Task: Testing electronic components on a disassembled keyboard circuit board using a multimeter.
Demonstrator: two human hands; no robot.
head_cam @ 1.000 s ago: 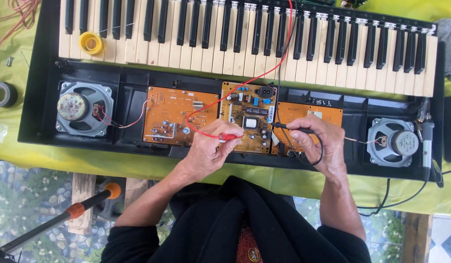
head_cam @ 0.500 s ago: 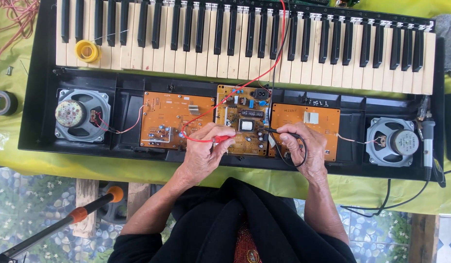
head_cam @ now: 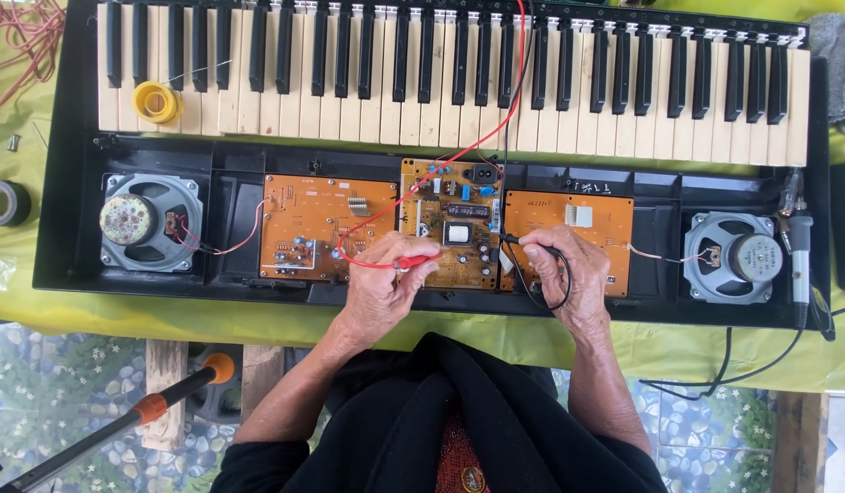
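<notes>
Left hand [head_cam: 383, 278] pinches the red probe [head_cam: 413, 263]; right hand [head_cam: 561, 269] pinches the black probe [head_cam: 523, 241]. Both tips point inward at the centre circuit board [head_cam: 450, 224].

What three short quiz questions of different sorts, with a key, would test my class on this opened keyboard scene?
1. True or false: the left hand holds a black probe.
2. Which board do both probe tips meet? A) left orange board B) middle circuit board C) right orange board
3. What lies on the keys at far left?

Key:
1. False: it holds the red probe; the right hand holds the black probe.
2. B
3. A yellow spool.
</notes>
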